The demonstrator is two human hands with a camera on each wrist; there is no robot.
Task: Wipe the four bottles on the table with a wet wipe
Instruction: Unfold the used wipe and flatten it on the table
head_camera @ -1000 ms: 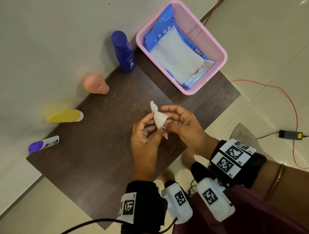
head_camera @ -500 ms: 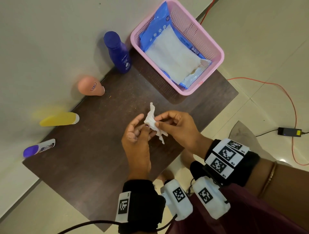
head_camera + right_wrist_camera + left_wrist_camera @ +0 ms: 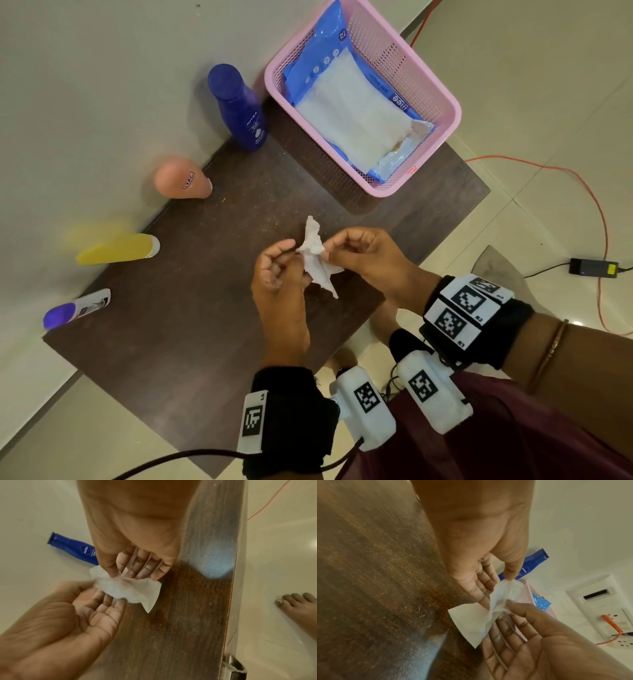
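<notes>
At frame centre, a crumpled wet wipe [image 3: 317,255] is pinched between left hand [image 3: 279,279] and right hand [image 3: 363,255], fingers curled on it, above the table [image 3: 171,325]. Along the upper left, four bottles [image 3: 239,109] are seen standing untouched. Wiping is judged not yet begun; all four remain.

The dark wooden table [image 3: 191,335] carries four bottles along its wall edge: a dark blue bottle [image 3: 239,109] at 12 o'clock, a peach one [image 3: 181,183] at 10, a yellow one [image 3: 116,248] at 9 and a white, purple-capped one [image 3: 77,308] at 8. A pink basket [image 3: 442,113] stands at 1 o'clock, just beside the blue bottle.
</notes>
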